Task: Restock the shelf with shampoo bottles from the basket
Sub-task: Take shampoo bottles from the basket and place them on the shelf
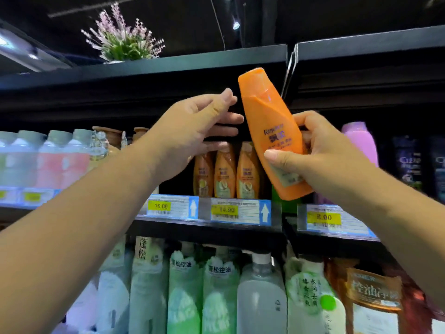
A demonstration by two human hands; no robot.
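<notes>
1. Our right hand (332,153) has its fingers curled round the lower half of the orange shampoo bottle (269,126), thumb across the front below the label and the other fingers behind.
2. Our left hand (190,133) holds nothing. Its fingers are straight and spread, reaching into the dark space above the shelved row. The fingertips are very near the held bottle's side; we cannot tell whether they touch it.
3. The bottle is in the air in front of the shelf bay, above and just right of the three matching orange bottles (225,173) standing behind the 14.90 price tag (225,209). The basket is not in view.
4. We judge the step to be setting this bottle into that row. To do it well, we should stand it upright first and turn it so the label faces out like its neighbours.
5. We should then lower its base behind the shelf edge (207,229) beside the rightmost bottle. The left hand can steady the row so that nothing tips.
6. The grip is low, so the top may swing. We should mind the upper shelf (168,66) close above the cap.
7. The bottle's long axis is tilted, not vertical. The cap points up and to the left, the base down and to the right, and the printed front faces us.
</notes>
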